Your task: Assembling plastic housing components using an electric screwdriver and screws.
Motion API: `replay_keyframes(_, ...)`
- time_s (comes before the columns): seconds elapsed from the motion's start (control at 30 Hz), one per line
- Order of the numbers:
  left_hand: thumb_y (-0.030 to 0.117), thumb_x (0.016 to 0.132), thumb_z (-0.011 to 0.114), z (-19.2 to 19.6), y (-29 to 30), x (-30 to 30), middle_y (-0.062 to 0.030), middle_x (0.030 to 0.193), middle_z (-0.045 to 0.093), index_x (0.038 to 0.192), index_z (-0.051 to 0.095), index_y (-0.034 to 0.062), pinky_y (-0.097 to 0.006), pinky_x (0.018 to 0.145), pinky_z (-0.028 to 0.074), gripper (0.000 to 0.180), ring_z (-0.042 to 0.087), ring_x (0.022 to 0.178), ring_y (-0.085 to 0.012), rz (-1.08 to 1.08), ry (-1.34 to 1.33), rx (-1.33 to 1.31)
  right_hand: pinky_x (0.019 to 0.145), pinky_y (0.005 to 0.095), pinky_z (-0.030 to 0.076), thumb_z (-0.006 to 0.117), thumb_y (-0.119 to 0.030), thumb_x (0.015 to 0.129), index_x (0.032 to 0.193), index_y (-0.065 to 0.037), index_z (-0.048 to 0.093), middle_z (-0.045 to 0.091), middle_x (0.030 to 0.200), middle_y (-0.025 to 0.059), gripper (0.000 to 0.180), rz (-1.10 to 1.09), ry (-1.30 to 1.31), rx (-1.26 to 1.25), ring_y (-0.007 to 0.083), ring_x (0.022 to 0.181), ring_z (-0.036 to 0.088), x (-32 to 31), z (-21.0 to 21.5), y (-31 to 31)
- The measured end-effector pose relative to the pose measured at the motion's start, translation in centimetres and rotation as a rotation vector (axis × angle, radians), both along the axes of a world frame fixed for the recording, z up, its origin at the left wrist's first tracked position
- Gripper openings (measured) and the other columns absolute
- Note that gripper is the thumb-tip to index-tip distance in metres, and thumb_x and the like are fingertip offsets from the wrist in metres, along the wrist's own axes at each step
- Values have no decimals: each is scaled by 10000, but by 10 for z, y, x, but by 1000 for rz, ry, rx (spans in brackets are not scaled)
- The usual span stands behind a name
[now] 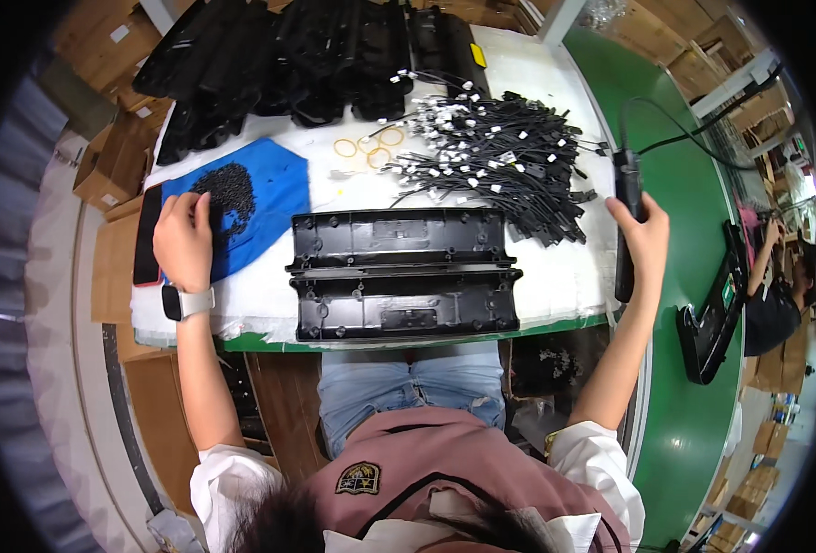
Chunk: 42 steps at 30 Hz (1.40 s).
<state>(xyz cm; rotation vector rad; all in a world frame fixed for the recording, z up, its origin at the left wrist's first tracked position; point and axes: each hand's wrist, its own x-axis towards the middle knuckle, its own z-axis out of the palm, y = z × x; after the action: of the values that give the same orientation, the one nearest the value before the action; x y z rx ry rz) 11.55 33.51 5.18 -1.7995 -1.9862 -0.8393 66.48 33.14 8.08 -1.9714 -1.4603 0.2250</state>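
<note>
My left hand [183,243] is at the left edge of a blue cloth [283,175], beside a pile of small black screws [226,192]. Its fingers are bent and drawn together; whatever they may hold is too small to make out. Under that hand lies a flat dark device with a red edge [148,230]. At the table's right side, my right hand [646,238] grips a black electric screwdriver [626,189] with a cable at its top. Between my hands, two long black plastic housing halves [399,238] lie side by side, hollow faces up.
Behind the housings is a heap of black cables with white connectors [509,152], with several yellowish rubber bands [345,147] to its left. Black plastic shells [307,55] are piled along the far edge. On the green bench [666,387] at right lies another black housing [710,323]; a person works beyond it.
</note>
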Motion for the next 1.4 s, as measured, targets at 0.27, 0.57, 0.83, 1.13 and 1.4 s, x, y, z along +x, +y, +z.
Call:
replay_keyframes(0.27,115,883,629,-8,8,-9,-88,755,613,833,612,16,-316,560,453,112,583,604,-205,-55,-142,49,816,374,433,609,-385,902,1368,-5,341,472,886,85,658,759,1283,696,198,838,491,-37,73,-54)
replay_keyframes(0.57,41,908,600,42,-81,180,-38,859,630,944,609,-6,-215,652,490,60,597,733,-82,-858,-1317,-614,535,305,491,704,-328,855,1200,-66,455,596,688,12,499,1262,1576,959,109,461,557,-104,63,-74)
replay_keyframes(0.83,-26,863,622,46,-89,204,-42,864,617,936,594,-34,-222,700,495,78,594,757,-90,-1004,-1447,-828,539,295,501,662,-335,890,1153,-113,449,579,685,-7,404,1262,1522,859,101,459,550,-110,51,-84)
replay_keyframes(1.13,-14,864,638,39,-89,212,-33,859,634,945,606,-28,-209,698,489,89,593,757,-77,-936,-1458,-882,531,298,512,642,-386,900,1131,-136,406,591,709,-1,414,1317,1398,901,110,490,574,-109,42,-82)
replay_keyframes(1.4,9,878,638,36,-91,220,-74,814,671,944,662,-46,-208,625,497,89,605,665,-88,-894,-1444,-968,478,304,486,655,-361,897,1111,-134,404,602,714,25,401,1416,1427,877,132,485,571,-106,41,-84)
